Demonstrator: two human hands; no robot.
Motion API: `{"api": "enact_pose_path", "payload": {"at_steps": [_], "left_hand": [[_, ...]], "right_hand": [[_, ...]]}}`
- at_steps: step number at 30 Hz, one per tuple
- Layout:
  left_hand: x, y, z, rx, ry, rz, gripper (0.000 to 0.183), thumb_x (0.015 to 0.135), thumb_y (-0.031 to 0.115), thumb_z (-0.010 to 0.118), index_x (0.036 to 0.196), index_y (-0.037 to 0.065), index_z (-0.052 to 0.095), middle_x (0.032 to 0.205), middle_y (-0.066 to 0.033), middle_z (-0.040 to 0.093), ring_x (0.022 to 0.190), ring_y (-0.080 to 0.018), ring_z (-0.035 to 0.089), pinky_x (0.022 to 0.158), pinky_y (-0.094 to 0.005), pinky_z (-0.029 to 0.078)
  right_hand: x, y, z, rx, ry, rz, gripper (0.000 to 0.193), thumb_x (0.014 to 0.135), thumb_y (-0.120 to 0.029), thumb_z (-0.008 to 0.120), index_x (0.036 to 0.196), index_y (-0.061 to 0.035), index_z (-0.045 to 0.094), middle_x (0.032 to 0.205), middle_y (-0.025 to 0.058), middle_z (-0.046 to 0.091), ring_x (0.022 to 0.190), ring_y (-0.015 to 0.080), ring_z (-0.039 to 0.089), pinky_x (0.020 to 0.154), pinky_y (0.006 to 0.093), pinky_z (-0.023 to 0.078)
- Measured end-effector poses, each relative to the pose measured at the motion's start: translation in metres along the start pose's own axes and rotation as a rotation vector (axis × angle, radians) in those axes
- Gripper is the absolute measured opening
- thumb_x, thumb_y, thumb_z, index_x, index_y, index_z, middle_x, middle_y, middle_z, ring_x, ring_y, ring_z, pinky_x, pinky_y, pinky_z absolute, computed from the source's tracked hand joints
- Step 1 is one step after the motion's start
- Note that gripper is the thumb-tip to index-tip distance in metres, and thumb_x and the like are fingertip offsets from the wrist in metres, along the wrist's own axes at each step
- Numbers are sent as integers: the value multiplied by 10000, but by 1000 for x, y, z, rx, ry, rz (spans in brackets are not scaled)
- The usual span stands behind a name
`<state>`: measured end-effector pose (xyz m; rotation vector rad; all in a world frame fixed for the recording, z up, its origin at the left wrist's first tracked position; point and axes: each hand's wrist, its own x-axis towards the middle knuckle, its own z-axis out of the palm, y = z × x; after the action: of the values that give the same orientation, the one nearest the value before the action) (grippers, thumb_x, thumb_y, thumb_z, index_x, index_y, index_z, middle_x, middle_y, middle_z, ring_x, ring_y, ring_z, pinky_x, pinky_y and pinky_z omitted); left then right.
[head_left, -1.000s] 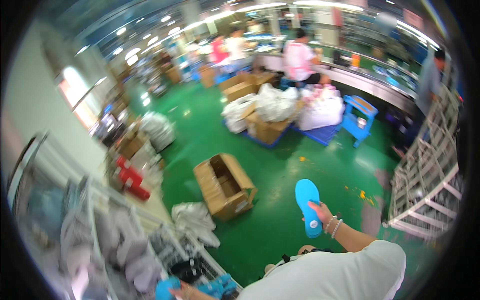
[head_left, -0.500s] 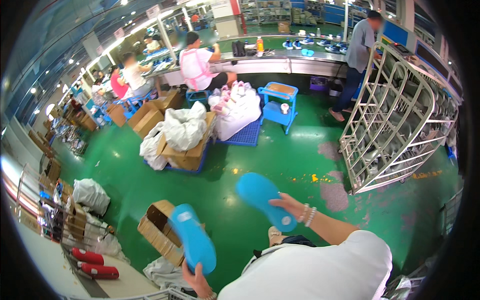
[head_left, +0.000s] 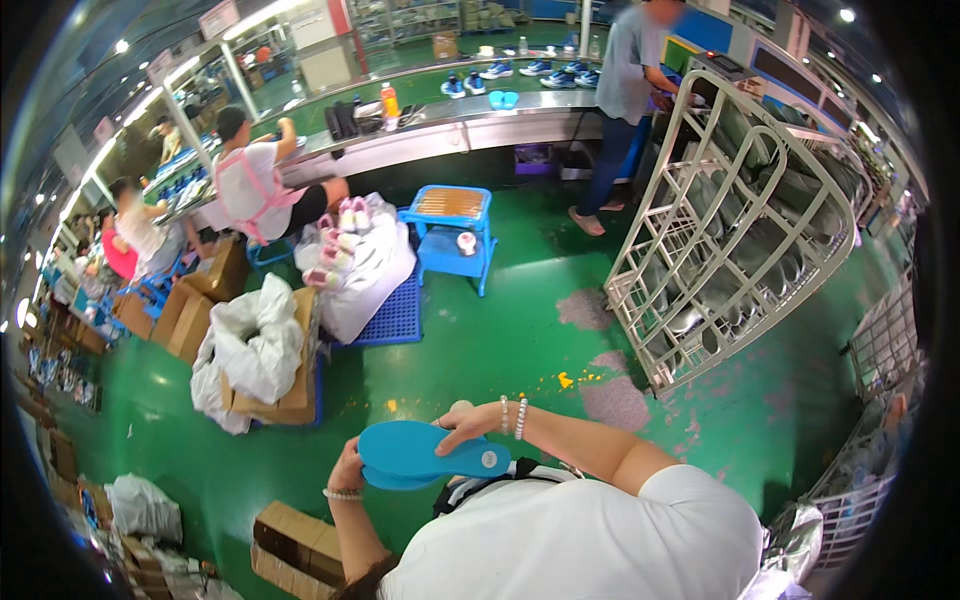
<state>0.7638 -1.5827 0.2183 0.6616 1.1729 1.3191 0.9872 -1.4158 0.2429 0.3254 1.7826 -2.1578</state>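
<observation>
Smooth blue foot-shaped insoles (head_left: 400, 448), stacked above the glossy green floor (head_left: 500, 350), are gripped by the left hand (head_left: 347, 467) and right hand (head_left: 474, 425); the lower one is mostly hidden. A brown cardboard box (head_left: 287, 577) is cut off below.

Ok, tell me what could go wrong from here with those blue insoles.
Slipping: the two blue insoles overlap, one above the other, between the left hand and the right hand; the lower one might slide out if the grip loosens.

Soiling: yellow bits are scattered on the green floor ahead, so a dropped insole could pick some up.

Tripping: an open cardboard box sits low on the left, where a sideways step might catch it.
</observation>
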Motion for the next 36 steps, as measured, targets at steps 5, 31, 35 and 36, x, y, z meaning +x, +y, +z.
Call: {"api": "enact_pose_path", "payload": {"at_steps": [5,31,35,36], "left_hand": [[201,29,-12,-264,-52,-118,284,808,243,557,970,11,583,929,-63,610,827,-156,570,745,-307,463],[796,126,275,-544,-180,-365,618,762,425,564,1160,-21,405,951,-199,564,787,-270,577,700,-377,494],[850,129,288,-565,-128,-467,555,761,327,599,1150,-21,410,922,-174,569,784,-254,579,703,-365,499],[871,121,287,-545,-166,-382,511,759,273,613,1147,9,411,925,-147,559,776,-256,581,702,-373,501]], "right_hand": [[-13,-52,-118,323,235,40,545,760,-305,645,1154,16,448,1038,97,554,974,156,527,810,271,455],[-157,-89,-673,929,999,-371,531,824,-412,514,1181,-26,441,1035,116,568,891,191,577,772,335,478],[-144,-101,-733,875,1162,-345,415,819,-307,564,1110,-21,488,1004,80,572,831,155,582,701,290,492],[-129,-101,-754,854,1223,-368,431,813,-311,576,1118,-23,475,1009,80,567,831,161,580,697,289,492]]}}
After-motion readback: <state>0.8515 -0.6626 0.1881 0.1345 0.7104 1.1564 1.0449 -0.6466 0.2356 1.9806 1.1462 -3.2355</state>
